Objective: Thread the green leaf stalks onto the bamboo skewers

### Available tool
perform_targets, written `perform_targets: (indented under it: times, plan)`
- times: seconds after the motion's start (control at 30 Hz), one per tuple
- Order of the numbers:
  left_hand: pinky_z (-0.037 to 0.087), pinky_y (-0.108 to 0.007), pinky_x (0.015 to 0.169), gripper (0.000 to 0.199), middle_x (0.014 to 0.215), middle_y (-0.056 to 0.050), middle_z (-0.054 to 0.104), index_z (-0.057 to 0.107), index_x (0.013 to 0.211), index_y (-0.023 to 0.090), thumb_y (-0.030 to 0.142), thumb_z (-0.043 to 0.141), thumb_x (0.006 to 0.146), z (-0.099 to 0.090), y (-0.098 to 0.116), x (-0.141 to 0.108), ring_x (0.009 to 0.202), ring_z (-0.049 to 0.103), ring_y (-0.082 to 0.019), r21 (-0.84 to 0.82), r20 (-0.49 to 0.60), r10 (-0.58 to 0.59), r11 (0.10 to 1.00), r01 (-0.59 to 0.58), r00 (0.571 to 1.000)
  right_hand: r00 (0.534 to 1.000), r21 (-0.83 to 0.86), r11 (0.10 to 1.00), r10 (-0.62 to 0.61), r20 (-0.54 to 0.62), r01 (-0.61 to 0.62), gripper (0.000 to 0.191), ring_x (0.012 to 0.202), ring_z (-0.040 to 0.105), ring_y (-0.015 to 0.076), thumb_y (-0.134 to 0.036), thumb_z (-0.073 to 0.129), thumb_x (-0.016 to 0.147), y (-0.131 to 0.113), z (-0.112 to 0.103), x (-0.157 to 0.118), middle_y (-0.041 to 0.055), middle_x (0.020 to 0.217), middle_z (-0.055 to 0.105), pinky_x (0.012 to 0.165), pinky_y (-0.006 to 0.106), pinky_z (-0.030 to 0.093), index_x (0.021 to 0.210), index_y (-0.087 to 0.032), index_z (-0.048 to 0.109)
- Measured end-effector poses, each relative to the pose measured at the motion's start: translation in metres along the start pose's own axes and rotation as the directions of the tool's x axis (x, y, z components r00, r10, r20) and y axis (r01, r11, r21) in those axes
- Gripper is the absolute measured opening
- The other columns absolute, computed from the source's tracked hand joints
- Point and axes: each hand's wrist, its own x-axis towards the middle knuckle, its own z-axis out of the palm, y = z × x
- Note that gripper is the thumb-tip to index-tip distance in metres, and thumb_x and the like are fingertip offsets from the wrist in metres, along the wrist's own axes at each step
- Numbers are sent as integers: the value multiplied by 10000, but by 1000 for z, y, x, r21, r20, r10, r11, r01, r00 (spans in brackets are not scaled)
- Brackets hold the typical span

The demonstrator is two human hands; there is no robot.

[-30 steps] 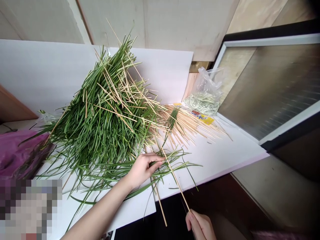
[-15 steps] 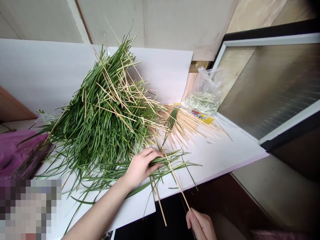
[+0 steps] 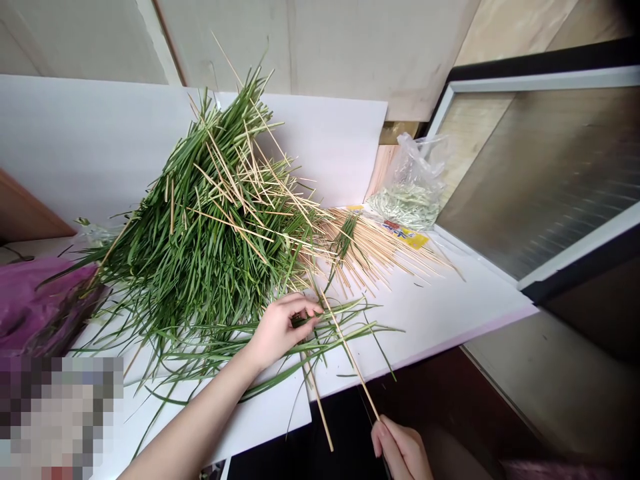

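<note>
My left hand is closed, thumb and fingertips curled round a few garlic chive stalks lying across the table's front part. In my right hand, low in the view, a thin bamboo skewer is pinched by its lower end. The skewer slants up and left, its far part crossing the chive stalks just right of my left fingertips. Whether its tip goes through any stalk I cannot tell. Another skewer lies below my left hand, sticking out past the table edge.
A tall heap of garlic chives with loose skewers on it fills the table's left and middle. Many skewers lie fanned behind, with a small chive bundle on them. A clear bag stands at back right; a purple bag lies left.
My left hand has drawn back slightly to the left, its fingertips a little farther from the skewer. My right hand and its skewer have hardly moved.
</note>
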Motion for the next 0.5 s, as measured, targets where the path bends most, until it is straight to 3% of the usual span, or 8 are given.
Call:
perform_targets:
  times: [0.13,0.23,0.33,0.5]
  plan:
    - [476,-250,688,97,871,-33,691,709,920,183,244,635,901,-1,1,1,774,624,-151,-55,-23,-85,995,83,996,1000,-5,1000,2,0,-2,546,516,391,149,-504,357,1089,2,0,-1,-34,580,400,538,290,281,633,-219,452]
    - [501,-260,690,194,841,-42,695,643,938,169,362,634,914,-2,-2,2,735,632,-151,-305,-70,-227,932,196,971,1000,1,1000,-1,-2,1,543,513,394,146,-501,368,1088,2,0,-1,-35,577,402,535,286,285,632,-218,455]
    - [530,-267,691,333,842,-41,701,610,1060,166,446,662,889,-3,-9,4,698,641,-146,-515,-124,-342,824,234,931,1000,9,1000,-16,4,16,551,503,387,142,-495,359,1092,2,0,-1,-38,567,394,528,284,283,626,-217,452]
    - [467,-230,533,441,920,-65,739,674,1229,158,450,631,902,-2,-13,3,561,583,-117,-413,-159,-341,875,252,926,999,-1,999,-46,15,47,574,490,396,140,-500,348,1094,0,1,-1,-33,550,406,518,280,298,609,-214,459]
